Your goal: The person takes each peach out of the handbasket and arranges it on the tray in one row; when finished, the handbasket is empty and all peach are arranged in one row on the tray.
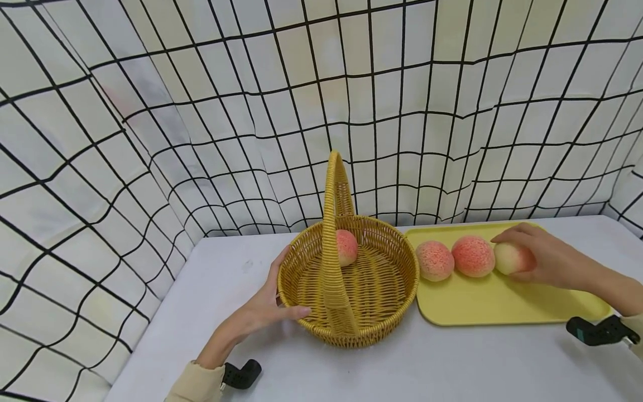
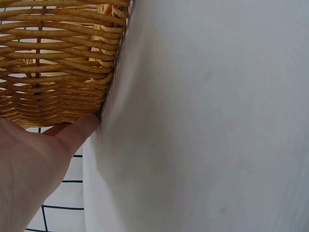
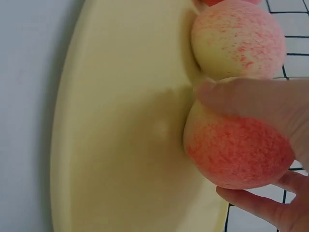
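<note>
A yellow wicker basket [image 1: 387,324] with a tall arched handle stands upright in the middle of the table. One pink peach [image 1: 346,248] lies inside it, partly behind the handle. My left hand [image 1: 266,301] holds the basket's left side, thumb across the front rim and fingers around the outer wall; in the left wrist view a finger touches the wall low down, near the tabletop. On the yellow tray [image 1: 482,307], my right hand [image 1: 552,257] grips the rightmost peach [image 3: 241,150] between thumb and fingers. A middle peach [image 1: 473,256] and a left peach [image 1: 436,261] sit in a row beside it.
The white table [image 1: 241,257] ends at a white cloth wall with a black grid [image 1: 281,134] behind and on the left. The tray's left end sits close against the basket. Black wrist devices [image 1: 242,374] are on both forearms.
</note>
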Action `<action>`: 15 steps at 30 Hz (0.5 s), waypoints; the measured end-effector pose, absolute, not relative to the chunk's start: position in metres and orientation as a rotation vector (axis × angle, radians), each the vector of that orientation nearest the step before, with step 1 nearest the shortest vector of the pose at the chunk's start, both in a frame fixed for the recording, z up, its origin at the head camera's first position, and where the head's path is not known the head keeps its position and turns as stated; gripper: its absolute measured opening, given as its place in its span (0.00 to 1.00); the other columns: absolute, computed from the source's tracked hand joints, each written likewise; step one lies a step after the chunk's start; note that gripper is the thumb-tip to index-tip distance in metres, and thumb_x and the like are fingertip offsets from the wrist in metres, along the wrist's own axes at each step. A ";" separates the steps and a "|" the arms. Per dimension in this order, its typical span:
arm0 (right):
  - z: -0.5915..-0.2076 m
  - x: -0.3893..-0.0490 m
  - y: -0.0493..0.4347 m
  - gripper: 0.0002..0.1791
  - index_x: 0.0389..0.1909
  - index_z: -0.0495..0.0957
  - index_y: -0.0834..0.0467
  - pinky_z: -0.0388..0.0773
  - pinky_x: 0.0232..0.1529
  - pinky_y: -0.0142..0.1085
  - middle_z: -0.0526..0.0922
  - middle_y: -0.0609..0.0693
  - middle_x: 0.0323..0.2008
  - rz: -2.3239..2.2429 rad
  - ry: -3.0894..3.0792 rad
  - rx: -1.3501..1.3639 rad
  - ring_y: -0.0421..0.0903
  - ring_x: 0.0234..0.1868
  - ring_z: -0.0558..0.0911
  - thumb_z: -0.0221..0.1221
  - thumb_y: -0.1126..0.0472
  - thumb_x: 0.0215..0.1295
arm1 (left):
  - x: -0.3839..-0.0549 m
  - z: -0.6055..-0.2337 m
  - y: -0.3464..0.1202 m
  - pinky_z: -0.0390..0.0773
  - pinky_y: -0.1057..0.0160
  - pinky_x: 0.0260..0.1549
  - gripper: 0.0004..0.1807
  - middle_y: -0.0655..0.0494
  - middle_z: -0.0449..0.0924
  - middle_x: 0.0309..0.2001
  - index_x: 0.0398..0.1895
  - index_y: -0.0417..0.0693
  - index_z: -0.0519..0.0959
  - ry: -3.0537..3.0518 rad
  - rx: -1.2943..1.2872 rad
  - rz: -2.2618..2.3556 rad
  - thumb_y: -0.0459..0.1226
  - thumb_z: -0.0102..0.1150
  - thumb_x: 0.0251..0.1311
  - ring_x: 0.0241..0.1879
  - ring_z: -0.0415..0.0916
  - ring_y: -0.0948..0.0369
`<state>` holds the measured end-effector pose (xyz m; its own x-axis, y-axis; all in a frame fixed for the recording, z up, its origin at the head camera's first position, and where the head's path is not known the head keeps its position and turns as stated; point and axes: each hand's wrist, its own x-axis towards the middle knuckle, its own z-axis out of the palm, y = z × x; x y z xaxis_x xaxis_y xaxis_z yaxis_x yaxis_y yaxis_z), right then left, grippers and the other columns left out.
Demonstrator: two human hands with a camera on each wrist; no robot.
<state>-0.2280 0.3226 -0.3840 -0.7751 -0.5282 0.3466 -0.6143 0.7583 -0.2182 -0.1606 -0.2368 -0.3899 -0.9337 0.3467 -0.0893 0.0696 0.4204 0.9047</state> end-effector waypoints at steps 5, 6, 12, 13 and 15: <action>-0.388 -0.228 0.329 0.39 0.60 0.80 0.60 0.78 0.39 0.32 0.78 0.57 0.56 0.712 -2.725 0.795 0.24 0.48 0.66 0.84 0.62 0.44 | -0.161 -0.389 -0.236 0.46 0.30 0.74 0.72 0.42 0.35 0.84 0.85 0.67 0.27 2.416 0.364 1.512 0.50 0.78 0.53 0.81 0.42 0.39; -0.389 -0.227 0.330 0.39 0.61 0.78 0.60 0.78 0.39 0.31 0.78 0.58 0.56 0.767 -2.753 0.754 0.23 0.47 0.67 0.83 0.61 0.45 | -0.161 -0.389 -0.236 0.45 0.30 0.74 0.72 0.42 0.35 0.84 0.85 0.67 0.27 2.418 0.363 1.509 0.51 0.78 0.53 0.81 0.42 0.39; -0.389 -0.224 0.336 0.39 0.62 0.76 0.57 0.79 0.36 0.31 0.78 0.60 0.58 0.913 -2.830 0.636 0.27 0.42 0.73 0.82 0.60 0.48 | -0.161 -0.389 -0.235 0.47 0.31 0.74 0.72 0.42 0.34 0.84 0.85 0.68 0.27 2.417 0.352 1.506 0.50 0.78 0.54 0.81 0.42 0.39; -0.389 -0.224 0.337 0.39 0.62 0.77 0.57 0.78 0.37 0.31 0.77 0.60 0.59 0.908 -2.831 0.646 0.27 0.43 0.72 0.82 0.61 0.48 | -0.161 -0.389 -0.235 0.47 0.31 0.74 0.72 0.42 0.33 0.84 0.85 0.68 0.27 2.415 0.350 1.507 0.50 0.78 0.54 0.81 0.42 0.39; -0.389 -0.224 0.337 0.38 0.62 0.78 0.57 0.77 0.38 0.31 0.75 0.58 0.60 0.914 -2.842 0.659 0.27 0.45 0.71 0.82 0.61 0.50 | -0.161 -0.389 -0.235 0.48 0.32 0.74 0.72 0.41 0.33 0.84 0.85 0.68 0.27 2.412 0.347 1.510 0.50 0.78 0.54 0.81 0.42 0.39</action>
